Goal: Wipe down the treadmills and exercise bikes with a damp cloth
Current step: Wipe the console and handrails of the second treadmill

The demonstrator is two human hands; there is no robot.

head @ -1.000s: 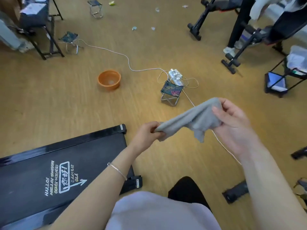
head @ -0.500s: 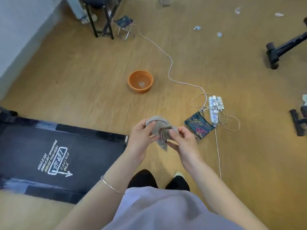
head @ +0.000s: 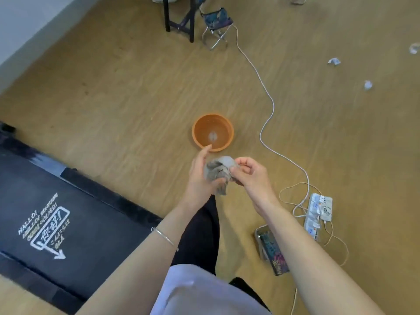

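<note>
Wood floor, orange basin; fingers of left hand and right hand grasp bunched cloth.

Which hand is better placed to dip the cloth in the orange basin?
Probably the left hand: it holds the bunched cloth and its forefinger reaches nearest the basin rim. The right hand only pinches the cloth's edge.

Bunched grey cloth held between left hand and right hand, orange basin beyond, treadmill at left
</note>
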